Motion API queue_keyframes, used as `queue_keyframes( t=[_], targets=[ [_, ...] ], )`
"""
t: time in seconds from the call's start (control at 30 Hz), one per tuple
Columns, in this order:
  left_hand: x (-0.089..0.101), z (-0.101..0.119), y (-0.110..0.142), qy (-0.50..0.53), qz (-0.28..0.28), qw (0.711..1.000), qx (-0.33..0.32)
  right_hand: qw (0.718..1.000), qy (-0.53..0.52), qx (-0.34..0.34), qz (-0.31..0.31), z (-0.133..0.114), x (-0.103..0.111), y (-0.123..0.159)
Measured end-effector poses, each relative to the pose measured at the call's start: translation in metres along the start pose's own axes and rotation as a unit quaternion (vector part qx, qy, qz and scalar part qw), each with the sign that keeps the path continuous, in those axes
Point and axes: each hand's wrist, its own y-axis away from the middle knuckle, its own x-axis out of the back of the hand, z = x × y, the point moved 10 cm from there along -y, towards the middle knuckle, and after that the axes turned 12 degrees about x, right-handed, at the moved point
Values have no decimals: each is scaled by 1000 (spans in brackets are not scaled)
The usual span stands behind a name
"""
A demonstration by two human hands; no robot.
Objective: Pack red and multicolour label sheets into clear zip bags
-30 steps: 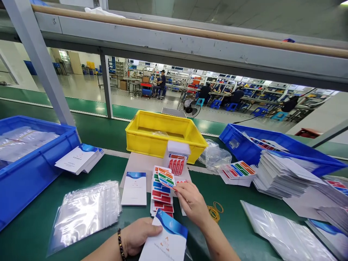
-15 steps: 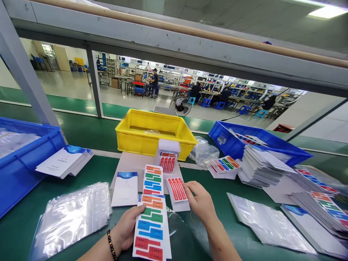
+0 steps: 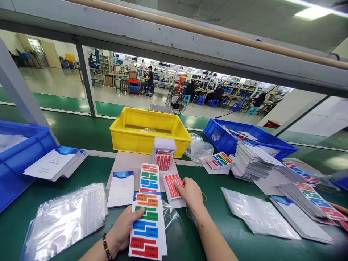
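Note:
My left hand (image 3: 123, 225) grips a colourful label sheet (image 3: 146, 227) laid over a white booklet (image 3: 163, 237), thumb on top. Only the booklet's right and upper edges show. My right hand (image 3: 192, 195) pinches the right edge of a red label sheet (image 3: 173, 185) on a small pile. Just beyond the held sheet is a stack of colourful label sheets (image 3: 149, 177). Left of it lies a pile of white booklets with blue tops (image 3: 121, 190). Behind stands a clear box (image 3: 164, 145) with red labels.
A yellow bin (image 3: 146, 140) stands at the back, between a blue bin on the left (image 3: 24, 159) and another blue bin on the right (image 3: 217, 136). Clear plastic bags (image 3: 70, 217) lie at left, more bags (image 3: 258, 214) at right. Paper stacks (image 3: 250, 163) crowd the right side.
A colourful label sheet moved from the stack onto the booklet in my left hand. My right hand let go of it and moved to the red label sheets. The view shifted right.

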Motion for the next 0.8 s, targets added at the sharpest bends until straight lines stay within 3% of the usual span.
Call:
queue_keyframes(
  t=[0.2,0.27,0.3,0.37,0.43,0.53,0.6,0.7,0.8],
  targets=[
    [10,4,-3,19,42,999,-23,983,-183,4,31,-5,18,9],
    [10,6,-4,30,40,998,-36,944,-328,14,37,-21,21,20],
    [10,7,-5,36,39,998,-41,911,-411,18,23,-34,18,28],
    [11,7,-6,51,36,997,-50,855,-514,35,-59,-67,1,46],
    [9,7,-8,67,11,996,-64,838,-525,60,-137,-97,-15,66],
    [2,12,-10,50,-51,992,-109,854,-474,116,-183,-123,-26,82],
    [0,14,-9,4,-62,989,-134,869,-430,156,-186,-129,-25,83],
    [-2,12,-8,-62,-54,988,-133,892,-388,178,-149,-122,-16,75],
    [-3,6,-7,-113,-41,988,-99,910,-377,151,-86,-104,-6,64]
  ],
)
